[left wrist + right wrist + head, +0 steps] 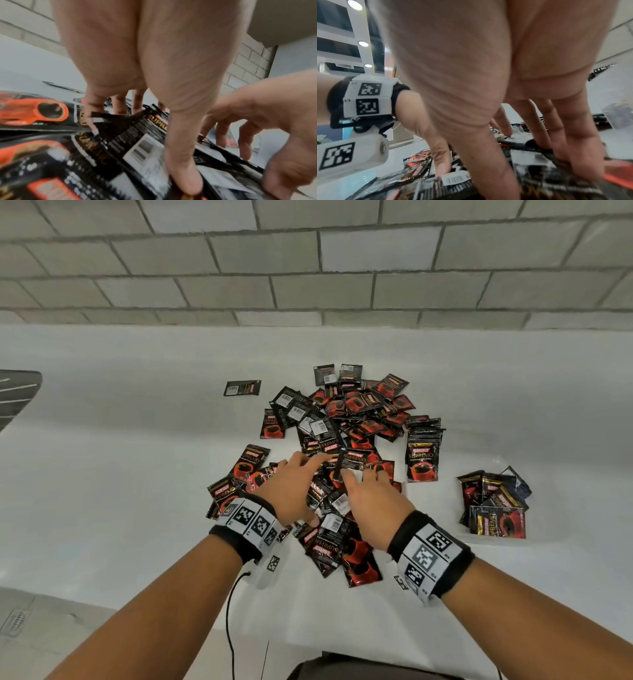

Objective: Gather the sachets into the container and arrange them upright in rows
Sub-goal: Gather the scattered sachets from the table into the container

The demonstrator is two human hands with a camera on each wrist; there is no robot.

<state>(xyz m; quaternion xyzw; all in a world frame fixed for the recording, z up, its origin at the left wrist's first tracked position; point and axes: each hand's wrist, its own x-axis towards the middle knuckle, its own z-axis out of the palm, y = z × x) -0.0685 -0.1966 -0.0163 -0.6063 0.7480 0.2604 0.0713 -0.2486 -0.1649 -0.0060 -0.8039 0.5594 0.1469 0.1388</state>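
Several black and red coffee sachets lie in a loose pile (342, 412) on a white table. My left hand (294, 484) rests on the pile's near part, with straight fingers (120, 105) touching the sachets and the index reaching the tilted sachet's corner. My right hand (371, 498) is beside it and pinches a tilted sachet (354, 460) between thumb and fingers (539, 128). The clear container (479, 540) stands to the right of both hands, and several sachets stand upright in it.
A stack of sachets (423, 453) stands between pile and container. One sachet (242, 387) lies apart at the far left. A dark object (17, 395) is at the left edge. A block wall backs the table; the table's near edge runs below my wrists.
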